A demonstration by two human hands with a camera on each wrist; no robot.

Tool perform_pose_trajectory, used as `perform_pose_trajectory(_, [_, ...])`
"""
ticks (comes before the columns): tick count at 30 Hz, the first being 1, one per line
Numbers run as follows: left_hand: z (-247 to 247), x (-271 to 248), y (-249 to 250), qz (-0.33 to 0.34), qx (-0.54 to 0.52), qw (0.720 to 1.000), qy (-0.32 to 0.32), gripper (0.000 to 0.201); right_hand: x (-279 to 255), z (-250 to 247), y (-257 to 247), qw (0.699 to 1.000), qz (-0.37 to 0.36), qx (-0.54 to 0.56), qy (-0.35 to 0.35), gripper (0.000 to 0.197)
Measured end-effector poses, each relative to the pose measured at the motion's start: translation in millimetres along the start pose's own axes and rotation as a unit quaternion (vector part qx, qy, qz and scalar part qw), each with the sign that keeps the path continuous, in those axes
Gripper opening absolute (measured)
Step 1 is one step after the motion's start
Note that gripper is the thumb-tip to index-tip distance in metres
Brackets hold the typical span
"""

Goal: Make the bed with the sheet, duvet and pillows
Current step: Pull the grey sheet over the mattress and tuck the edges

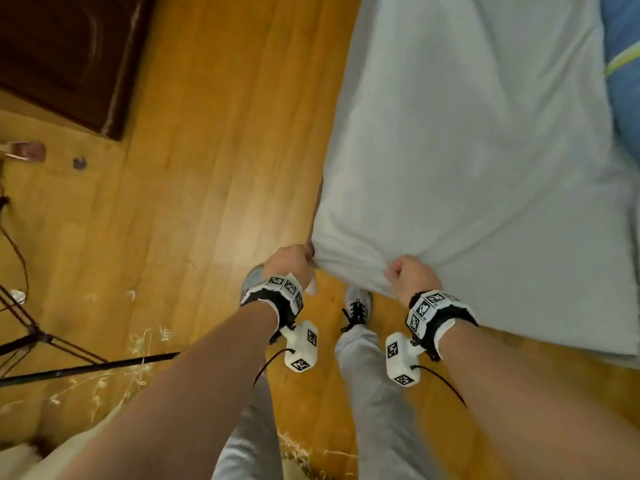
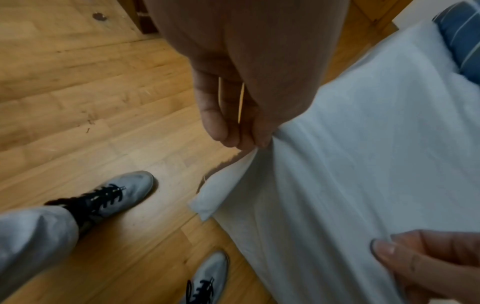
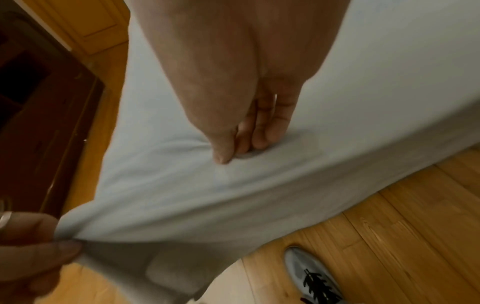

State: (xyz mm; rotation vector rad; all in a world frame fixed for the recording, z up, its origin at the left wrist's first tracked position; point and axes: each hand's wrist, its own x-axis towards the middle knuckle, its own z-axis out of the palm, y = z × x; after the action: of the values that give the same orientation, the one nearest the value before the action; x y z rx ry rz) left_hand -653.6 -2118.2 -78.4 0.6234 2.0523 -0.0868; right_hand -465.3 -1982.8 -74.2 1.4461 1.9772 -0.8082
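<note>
Two hands pinching sheet (image 1: 478,140) edge: left hand (image 1: 289,259) at corner, right hand (image 1: 412,277) just beside along hem. Held taut above floor (image 1: 207,168), likely for spreading over bed. Blue bedding (image 1: 623,81) at far edge.

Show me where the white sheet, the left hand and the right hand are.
white sheet (image 1: 467,133): head view, flat middle of the cloth.
left hand (image 1: 289,263): head view, back of the hand.
right hand (image 1: 414,275): head view, back of the hand.
</note>
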Motion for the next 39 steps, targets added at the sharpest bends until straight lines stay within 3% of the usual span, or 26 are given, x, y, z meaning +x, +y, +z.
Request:
perform_pose_trajectory(4, [-90.9, -2.8, -64.4, -0.039, 0.036, 0.996, 0.066, 0.029, -30.9, 13.3, -98.0, 0.993, -0.072, 0.063, -0.069, 0.017])
perform_pose_trajectory(6, [-140.6, -0.6, -101.1, -0.053, 0.034, 0.992, 0.113, 0.029, -33.6, 19.5, -155.9, 0.988, -0.095, 0.101, -0.067, 0.018])
perform_pose_trajectory(9, [-194.1, 2.3, -130.5, -0.051, 0.072, 0.987, 0.134, 0.028, -24.7, 10.7, -217.3, 0.986, -0.106, 0.124, -0.042, 0.014])
perform_pose_trajectory(12, [-210.1, 6.7, -135.1, -0.062, 0.123, 0.984, 0.112, 0.022, -20.4, -0.9, -236.4, 0.987, -0.087, 0.124, -0.048, 0.018])
perform_pose_trajectory(14, [-206.2, 6.8, -137.8, -0.103, 0.137, 0.981, 0.087, 0.021, -25.0, -1.1, -231.1, 0.987, -0.062, 0.136, -0.065, 0.011])
perform_pose_trajectory(15, [-202.6, 4.5, -137.9, -0.123, 0.137, 0.98, 0.075, 0.023, -29.2, -0.2, -224.5, 0.985, -0.05, 0.148, -0.078, 0.016])
perform_pose_trajectory(17, [-193.1, -2.1, -134.2, -0.143, 0.135, 0.979, 0.045, 0.043, -44.4, -2.0, -205.5, 0.978, -0.02, 0.177, -0.111, 0.043])
perform_pose_trajectory(20, [-184.1, -21.7, -105.8, -0.099, 0.102, 0.99, 0.004, 0.073, -72.0, -22.5, -168.6, 0.975, 0.009, 0.196, -0.109, 0.044])
perform_pose_trajectory(26, [-175.8, -118.0, 39.2, 0.106, 0.107, 0.989, 0.008, 0.053, -157.7, -121.1, -65.6, 0.961, 0.036, 0.276, 0.008, 0.02])
perform_pose_trajectory(33, [-113.6, -301.3, 247.0, 0.3, 0.22, 0.928, 0.005, 0.046, -327.7, -238.3, 135.7, 0.923, 0.066, 0.342, 0.162, 0.015])
perform_pose_trajectory(39, [-15.4, -441.9, 385.4, 0.437, 0.276, 0.856, 0.026, 0.045, -470.2, -259.6, 329.5, 0.857, 0.186, 0.382, 0.292, 0.022])
